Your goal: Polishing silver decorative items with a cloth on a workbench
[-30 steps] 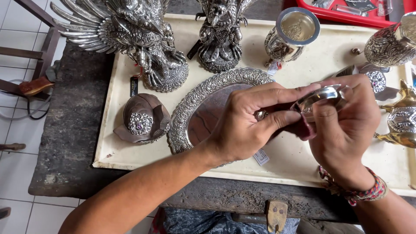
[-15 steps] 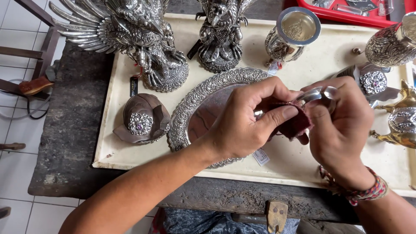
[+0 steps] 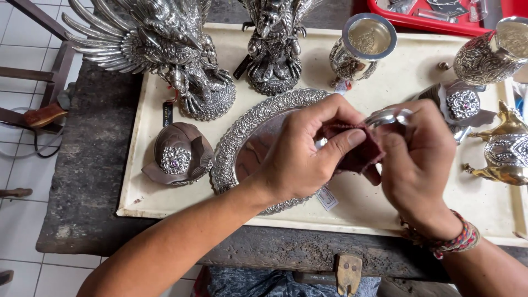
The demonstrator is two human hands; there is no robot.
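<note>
My left hand (image 3: 300,157) pinches a dark red cloth (image 3: 352,144) between thumb and fingers and presses it against a small shiny silver piece (image 3: 388,116). My right hand (image 3: 418,165) grips that silver piece from the right; most of it is hidden by my fingers. Both hands hover over an ornate round silver tray (image 3: 242,140) that lies on a cream board (image 3: 385,198).
A silver bird statue (image 3: 165,49) and a second figure (image 3: 275,44) stand at the back. Two embossed cups (image 3: 360,49) (image 3: 489,55), brown shell pieces with silver medallions (image 3: 179,157) (image 3: 462,104), a gold and silver teapot (image 3: 503,154) and a red tray (image 3: 440,14) surround them.
The cloth has shifted over the silver piece as my left thumb and fingers rub it. My right hand has turned the piece slightly; both hands stay in place.
</note>
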